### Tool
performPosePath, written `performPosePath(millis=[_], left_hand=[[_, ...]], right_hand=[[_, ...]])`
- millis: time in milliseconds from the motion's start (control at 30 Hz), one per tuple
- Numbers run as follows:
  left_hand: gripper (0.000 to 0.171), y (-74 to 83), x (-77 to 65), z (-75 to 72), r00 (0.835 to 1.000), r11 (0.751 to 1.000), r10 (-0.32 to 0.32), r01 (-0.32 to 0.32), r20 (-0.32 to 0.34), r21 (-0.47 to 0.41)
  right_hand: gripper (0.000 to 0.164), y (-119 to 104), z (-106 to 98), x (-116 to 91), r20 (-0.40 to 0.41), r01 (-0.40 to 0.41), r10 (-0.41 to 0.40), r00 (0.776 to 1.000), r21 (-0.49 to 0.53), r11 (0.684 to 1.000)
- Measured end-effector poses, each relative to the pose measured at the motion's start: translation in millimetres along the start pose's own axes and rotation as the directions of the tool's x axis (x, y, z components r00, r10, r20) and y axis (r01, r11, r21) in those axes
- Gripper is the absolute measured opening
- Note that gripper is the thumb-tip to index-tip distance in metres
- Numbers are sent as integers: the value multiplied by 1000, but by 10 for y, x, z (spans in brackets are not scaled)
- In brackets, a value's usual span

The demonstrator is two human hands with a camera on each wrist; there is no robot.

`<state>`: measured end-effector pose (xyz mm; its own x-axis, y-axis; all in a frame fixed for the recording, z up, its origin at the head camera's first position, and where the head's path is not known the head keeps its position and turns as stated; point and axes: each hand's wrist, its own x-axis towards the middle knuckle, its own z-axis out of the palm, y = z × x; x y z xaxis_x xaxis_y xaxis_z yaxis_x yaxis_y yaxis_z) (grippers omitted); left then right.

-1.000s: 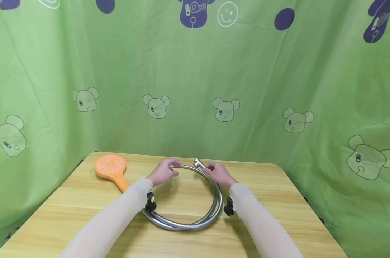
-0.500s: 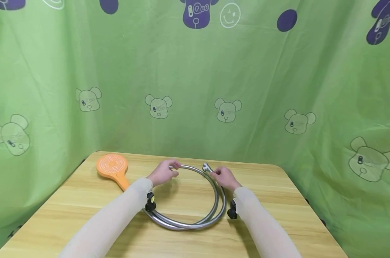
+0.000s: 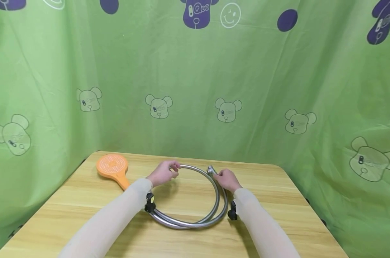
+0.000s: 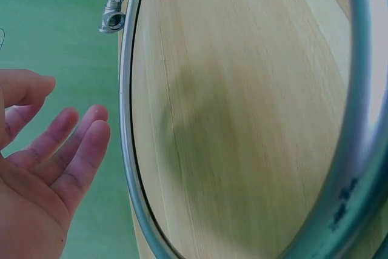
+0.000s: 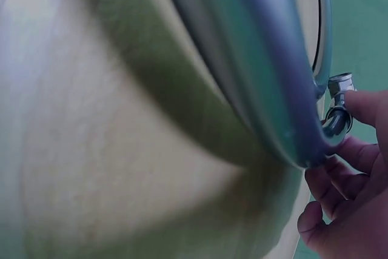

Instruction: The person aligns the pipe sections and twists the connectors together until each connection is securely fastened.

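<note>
A coiled metal shower hose lies in loops at the middle of the table. Thumb and fingers of my right hand pinch one hose end just behind its chrome fitting, at the far right of the coil. That fitting also shows by the thumb in the right wrist view. My left hand hovers at the coil's far left part, its fingers loosely bent. In the left wrist view this hand is apart from the hose. An orange hand shower lies left of it, its handle's lower end hidden behind the left forearm.
The wooden table has its far edge close to a green curtain printed with bear heads. The curtain also hangs along the left and right sides. A small black camera sits on each wrist.
My right hand has moved right and slightly nearer, taking the hose end along. The loop's right side has spread a little to the right. The left hand has barely moved.
</note>
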<state>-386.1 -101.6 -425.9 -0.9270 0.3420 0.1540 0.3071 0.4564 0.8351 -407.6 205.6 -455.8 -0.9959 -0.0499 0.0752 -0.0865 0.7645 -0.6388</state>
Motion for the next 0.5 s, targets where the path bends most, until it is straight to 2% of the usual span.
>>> performPosePath(millis=[300,500], left_hand=[[28,70,17,38,1000,1000,5,-6,21,26],[26,102,0,34,1000,999,3,-4,17,47]], right_hand=[[39,79,-28,-14,-24,-47,46,999,-52,998],[33,60,-53,-16,-50,-36,33,998,-61,997]])
